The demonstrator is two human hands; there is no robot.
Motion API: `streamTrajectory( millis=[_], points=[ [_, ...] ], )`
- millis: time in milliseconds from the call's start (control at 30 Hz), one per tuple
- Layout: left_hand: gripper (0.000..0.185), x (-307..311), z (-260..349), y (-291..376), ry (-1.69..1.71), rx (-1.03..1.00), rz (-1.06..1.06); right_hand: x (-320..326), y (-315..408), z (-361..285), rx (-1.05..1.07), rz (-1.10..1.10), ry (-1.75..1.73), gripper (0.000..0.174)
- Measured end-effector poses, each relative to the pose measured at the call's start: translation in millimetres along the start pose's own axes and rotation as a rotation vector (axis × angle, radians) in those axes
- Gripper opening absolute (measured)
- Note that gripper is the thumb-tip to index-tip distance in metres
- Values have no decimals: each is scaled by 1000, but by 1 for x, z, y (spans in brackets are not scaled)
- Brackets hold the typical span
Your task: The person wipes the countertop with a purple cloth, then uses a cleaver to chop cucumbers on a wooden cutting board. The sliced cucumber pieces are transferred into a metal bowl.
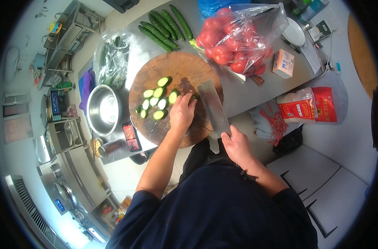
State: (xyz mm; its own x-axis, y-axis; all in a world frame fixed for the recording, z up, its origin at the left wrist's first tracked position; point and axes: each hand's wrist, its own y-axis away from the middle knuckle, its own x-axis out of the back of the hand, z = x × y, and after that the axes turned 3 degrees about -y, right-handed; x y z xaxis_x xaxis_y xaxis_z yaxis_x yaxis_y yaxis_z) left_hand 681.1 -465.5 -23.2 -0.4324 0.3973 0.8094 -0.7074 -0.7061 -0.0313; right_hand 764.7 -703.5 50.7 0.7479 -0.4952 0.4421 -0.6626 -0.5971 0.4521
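A round wooden chopping block [167, 65] lies before me, with several cut cucumber pieces [158, 92] spread over its left half. My left hand [181, 113] rests over the block with bent fingers around a dark green cucumber end [193, 98], mostly hidden by the fingers. My right hand [238, 143] grips the handle of a broad cleaver [214, 107]. The blade lies over the block's right side, just right of my left fingertips. Several whole cucumbers [164, 26] lie side by side on the metal table beyond the block.
A clear plastic bag of tomatoes [235, 43] stands behind the block, near a small carton [283, 63]. To the left are a steel bowl [103, 110], a bag of cucumbers [112, 59], a phone [131, 137] and a metal tumbler [111, 148]. The table's edge [270, 98] runs at right.
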Motion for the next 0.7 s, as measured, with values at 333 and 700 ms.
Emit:
streamTrajectory(
  millis=[333, 700],
  points=[
    [32, -4, -2, -1, 36, -12, 23, -11, -5, 3, 99, -9, 144, 19],
    [32, 16, -5, 10, -85, 133, -65, 0, -10, -8, 265, 21, 309, 32]
  ],
)
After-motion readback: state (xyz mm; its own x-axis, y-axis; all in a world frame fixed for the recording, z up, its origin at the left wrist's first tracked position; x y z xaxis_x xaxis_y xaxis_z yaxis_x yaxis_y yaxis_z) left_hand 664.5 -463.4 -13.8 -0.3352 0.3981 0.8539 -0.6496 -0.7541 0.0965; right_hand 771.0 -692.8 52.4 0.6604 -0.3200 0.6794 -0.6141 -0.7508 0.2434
